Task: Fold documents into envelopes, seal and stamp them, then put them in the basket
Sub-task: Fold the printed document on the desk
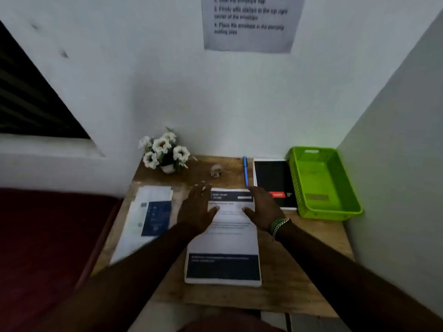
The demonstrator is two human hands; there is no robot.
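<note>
A stack of printed documents (224, 245) lies in the middle of the small wooden table (299, 248), white with dark bands at top and bottom. My left hand (197, 209) lies flat with straight fingers on the stack's upper left corner. My right hand (262, 208) lies flat on its upper right corner, a beaded bracelet on the wrist. A green plastic basket (323, 183) stands at the table's right rear and looks empty. A second pile of papers or envelopes (146, 216) with a dark blue sheet sits at the left edge.
A pot of white flowers (165, 152) stands at the back left. A small tape roll (216, 170) and a blue pen (245, 171) lie behind the documents. A black pad (273, 180) lies beside the basket. Walls close in behind and right; an instruction sheet (249, 22) hangs above.
</note>
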